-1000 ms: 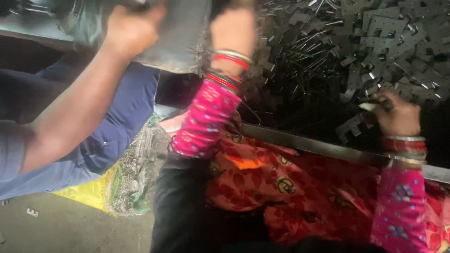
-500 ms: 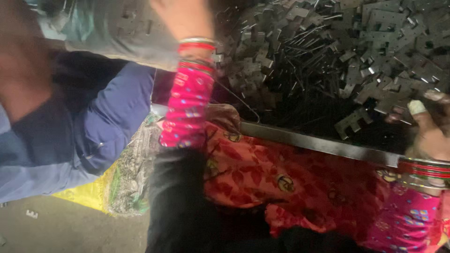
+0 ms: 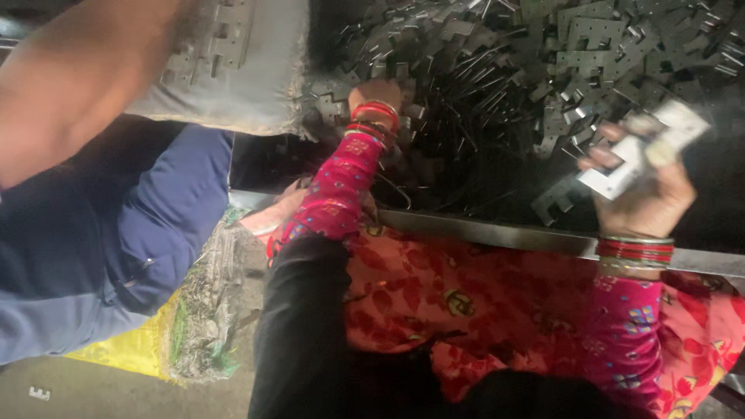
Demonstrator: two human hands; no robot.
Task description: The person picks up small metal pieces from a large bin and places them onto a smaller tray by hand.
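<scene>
We had our right hand [image 3: 648,194] clenched around a pale stamped metal plate [image 3: 644,151], lifted just above the steel edge [image 3: 497,233] of the bin. Our left hand [image 3: 376,97] was sunk in the heap of stamped metal brackets [image 3: 543,70]; we could not tell its grip. A co-worker's bare arm [image 3: 77,74] and grey sack [image 3: 233,70] crowded the left.

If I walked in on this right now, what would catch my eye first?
First, the dark heap of stamped metal pieces filling the upper right. The person's left hand, red bangles at the wrist, reaches into it, while the right hand at the right edge has its grip on a few pale flat pieces. At upper left, a co-worker's bare arm stretches toward a grey sack holding more such parts.
</scene>
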